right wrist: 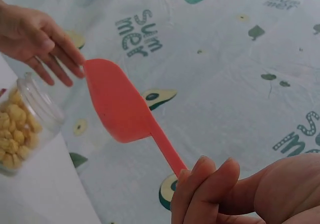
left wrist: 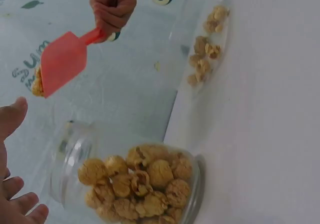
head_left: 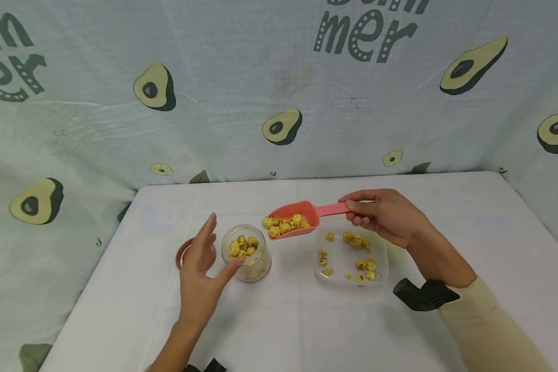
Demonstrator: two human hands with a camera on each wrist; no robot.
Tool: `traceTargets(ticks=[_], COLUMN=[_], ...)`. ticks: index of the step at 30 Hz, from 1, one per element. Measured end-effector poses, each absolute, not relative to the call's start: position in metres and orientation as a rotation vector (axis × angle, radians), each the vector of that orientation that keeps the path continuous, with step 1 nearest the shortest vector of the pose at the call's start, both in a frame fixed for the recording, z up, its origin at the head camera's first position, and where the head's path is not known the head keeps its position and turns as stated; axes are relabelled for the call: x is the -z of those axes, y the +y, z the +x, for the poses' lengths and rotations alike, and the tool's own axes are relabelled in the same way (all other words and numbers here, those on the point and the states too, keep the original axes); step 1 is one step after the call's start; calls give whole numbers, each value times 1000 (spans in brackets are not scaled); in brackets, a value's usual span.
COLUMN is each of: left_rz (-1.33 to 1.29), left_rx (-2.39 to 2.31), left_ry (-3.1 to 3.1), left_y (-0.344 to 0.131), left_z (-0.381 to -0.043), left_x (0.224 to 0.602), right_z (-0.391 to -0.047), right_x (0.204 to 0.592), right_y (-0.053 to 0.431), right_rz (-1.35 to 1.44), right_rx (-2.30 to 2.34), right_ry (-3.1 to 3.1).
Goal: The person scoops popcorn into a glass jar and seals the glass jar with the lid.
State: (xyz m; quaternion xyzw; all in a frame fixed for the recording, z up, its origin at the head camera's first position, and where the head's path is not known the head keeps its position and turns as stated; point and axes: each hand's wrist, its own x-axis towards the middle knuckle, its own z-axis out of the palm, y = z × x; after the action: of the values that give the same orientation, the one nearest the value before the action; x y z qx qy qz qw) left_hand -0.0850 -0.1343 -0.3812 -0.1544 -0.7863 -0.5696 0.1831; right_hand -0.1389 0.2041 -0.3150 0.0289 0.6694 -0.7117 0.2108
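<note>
Smooth, matt plastic is being shown by the scoop [right wrist: 115,101], clear plastic by the tub [head_left: 341,256]. Light is being reflected by the glossy, glass-like jar [head_left: 260,266]. Rough surfaces are being shown by the popcorn [head_left: 283,226], creased cloth by the backdrop [head_left: 223,77].

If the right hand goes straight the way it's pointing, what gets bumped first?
Probably the open jar, just ahead of the pink scoop. If the scoop passes over it, the left hand comes next; height is unclear.
</note>
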Motion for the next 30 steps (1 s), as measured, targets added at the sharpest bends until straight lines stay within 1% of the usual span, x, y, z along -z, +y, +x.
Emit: traceTargets(ticks=[3,11,20,26,30], left_rz=[-370,-378,-344,-360,-377], left_rx=[1629,1573,1623,1629,1624], left_ry=[-2352,-2572,-2582,-2564,-2553], left_y=[-141,-146,-147,-147,-148], left_z=[-91,-99,-101,-101,-102], left_x=[387,402,405,405,406], right_z=[-142,-152,-161,-163,-162], right_x=[312,306,296,280,266], right_y=[191,165,143,129,121], right_rz=[97,105,41,36,-49], right_rx=[1965,1877,1743,1655,1595], right_ry=[1858,1932,2107,2207,2298])
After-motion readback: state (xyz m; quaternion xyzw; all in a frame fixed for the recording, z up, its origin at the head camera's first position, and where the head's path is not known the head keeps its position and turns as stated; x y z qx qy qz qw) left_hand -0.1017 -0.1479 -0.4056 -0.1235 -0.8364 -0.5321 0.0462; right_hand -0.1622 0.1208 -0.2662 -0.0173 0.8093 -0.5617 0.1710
